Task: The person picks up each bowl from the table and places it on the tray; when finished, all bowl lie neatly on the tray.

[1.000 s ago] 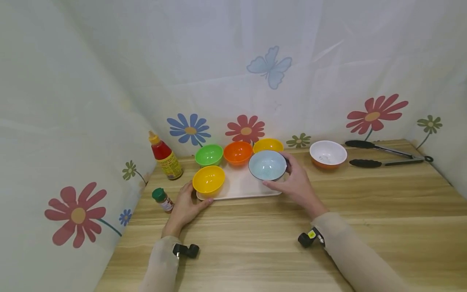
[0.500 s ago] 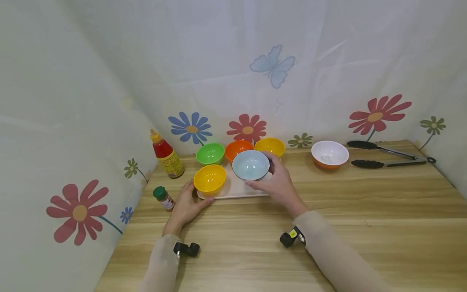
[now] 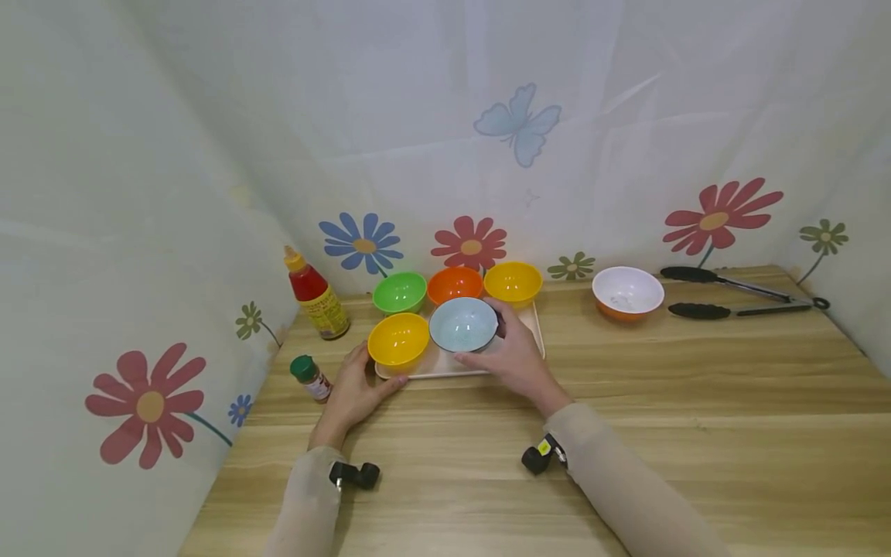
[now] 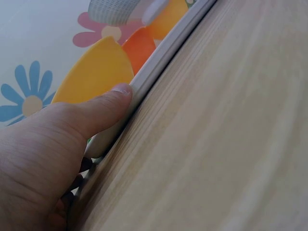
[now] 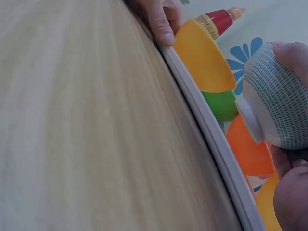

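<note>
My right hand (image 3: 518, 357) grips a pale blue patterned bowl (image 3: 462, 325) by its right side, thumb at the near rim and fingers at the far side. In the right wrist view its foot hangs clear above the white tray (image 3: 534, 329). My left hand (image 3: 353, 396) holds the tray's front left corner, with the thumb (image 4: 113, 103) along the front rim and fingers partly hidden at the left side. A yellow bowl (image 3: 398, 340) sits on the tray beside that hand. Behind stand a green bowl (image 3: 400, 292), an orange bowl (image 3: 454, 283) and another yellow bowl (image 3: 513, 282).
Left of the tray stand a red sauce bottle (image 3: 317, 300) and a green-capped spice jar (image 3: 311, 379), the jar close to my left hand. To the right are a white bowl with orange outside (image 3: 628, 292) and black-tipped tongs (image 3: 745, 298). A flowered curtain (image 3: 612, 155) hangs behind.
My right hand has carried the pale blue bowl left and then lower, over the tray beside the front yellow bowl. The left hand has stayed at the tray's corner.
</note>
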Available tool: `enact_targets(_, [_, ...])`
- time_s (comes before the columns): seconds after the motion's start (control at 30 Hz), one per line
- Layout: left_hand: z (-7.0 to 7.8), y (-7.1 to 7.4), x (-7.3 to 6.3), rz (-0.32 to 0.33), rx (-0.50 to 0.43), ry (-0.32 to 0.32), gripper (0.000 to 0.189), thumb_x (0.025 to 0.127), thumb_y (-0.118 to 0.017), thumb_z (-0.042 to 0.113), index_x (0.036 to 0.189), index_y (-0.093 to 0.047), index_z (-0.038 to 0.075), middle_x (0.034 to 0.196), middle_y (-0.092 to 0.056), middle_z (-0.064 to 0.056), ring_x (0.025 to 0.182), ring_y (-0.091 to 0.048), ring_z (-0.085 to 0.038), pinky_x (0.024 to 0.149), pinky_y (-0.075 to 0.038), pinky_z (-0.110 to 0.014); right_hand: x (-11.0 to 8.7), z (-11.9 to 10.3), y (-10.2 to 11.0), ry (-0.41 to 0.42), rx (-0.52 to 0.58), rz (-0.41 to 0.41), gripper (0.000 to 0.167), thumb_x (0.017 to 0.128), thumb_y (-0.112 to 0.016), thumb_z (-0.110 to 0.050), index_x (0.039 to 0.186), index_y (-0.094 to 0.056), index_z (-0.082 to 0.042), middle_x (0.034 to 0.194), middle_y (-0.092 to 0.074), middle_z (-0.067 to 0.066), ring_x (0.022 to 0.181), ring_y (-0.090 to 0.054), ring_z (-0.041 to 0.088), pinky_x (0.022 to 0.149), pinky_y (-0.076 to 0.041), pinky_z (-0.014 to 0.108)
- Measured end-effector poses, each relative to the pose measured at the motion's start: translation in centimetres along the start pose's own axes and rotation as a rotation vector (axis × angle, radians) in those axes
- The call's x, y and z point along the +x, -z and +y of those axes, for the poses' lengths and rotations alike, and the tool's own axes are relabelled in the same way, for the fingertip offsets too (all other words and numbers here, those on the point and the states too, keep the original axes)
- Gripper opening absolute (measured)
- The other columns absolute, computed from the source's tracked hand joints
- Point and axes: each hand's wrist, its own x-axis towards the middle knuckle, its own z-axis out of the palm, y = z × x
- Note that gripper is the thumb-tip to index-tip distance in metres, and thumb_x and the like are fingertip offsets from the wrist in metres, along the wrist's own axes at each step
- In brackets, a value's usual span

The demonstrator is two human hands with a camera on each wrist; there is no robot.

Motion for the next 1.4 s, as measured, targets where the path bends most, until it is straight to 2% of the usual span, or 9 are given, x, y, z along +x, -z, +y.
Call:
enact_targets(0.3, [0.0,0.1,-0.1,0.001,0.001,-0.008,0.103,0.094,-0.088,0.057,0.171,-0.040,0.008,0.175,-0.043,-0.014,0.161,-0.041,-0.039,0.135,-0.030,-0.062,-0.1,0.5,-0.5,-0.007,-0.034,-0.020,0.106,0.084,-0.102,-0.036,0.167,-0.040,-0.018,0.163,-0.053,0.003,0.150,-0.053,0.030,0.127,-0.048,0.053])
enact_targets(0.47, [0.2,0.1,0.0,0.004,-0.005,-0.009,0.103,0.094,-0.088,0.058,0.171,-0.041,0.009,0.174,-0.044,-0.014,0.160,-0.042,-0.039,0.135,-0.031,-0.061,0.0,0.8,-0.5,0.007,-0.064,-0.034,0.100,0.083,-0.102,-0.040,0.163,-0.045,-0.019,0.158,-0.057,0.000,0.146,-0.055,0.027,0.126,-0.049,0.050])
enact_targets(0.73, [0.2,0.1,-0.1,0.007,-0.014,-0.004,0.104,0.092,-0.089,0.058,0.172,-0.040,0.013,0.175,-0.043,-0.014,0.160,-0.042,-0.039,0.135,-0.031,-0.062,0.2,1.4,-0.6,0.016,-0.138,-0.075,0.109,0.080,-0.103,-0.044,0.165,-0.042,-0.012,0.157,-0.055,0.002,0.145,-0.056,0.028,0.124,-0.051,0.050])
enact_targets(1.13, [0.2,0.3,-0.1,0.020,-0.031,-0.018,0.104,0.092,-0.090,0.057,0.173,-0.039,0.016,0.174,-0.044,-0.012,0.160,-0.042,-0.038,0.136,-0.030,-0.061,0.3,0.7,-0.3,-0.014,-0.196,-0.114,0.111,0.081,-0.101,-0.049,0.168,-0.039,-0.014,0.160,-0.043,0.009,0.146,-0.053,0.033,0.124,-0.051,0.051])
enact_targets(1.4, [0.6,0.4,-0.4,0.007,-0.027,0.024,0.104,0.091,-0.090,0.059,0.171,-0.042,0.013,0.172,-0.047,-0.013,0.159,-0.044,-0.039,0.135,-0.030,-0.061,0.1,0.4,0.0,-0.016,-0.194,-0.127,0.113,0.082,-0.102,-0.044,0.169,-0.037,-0.014,0.160,-0.042,0.009,0.146,-0.051,0.034,0.125,-0.050,0.054])
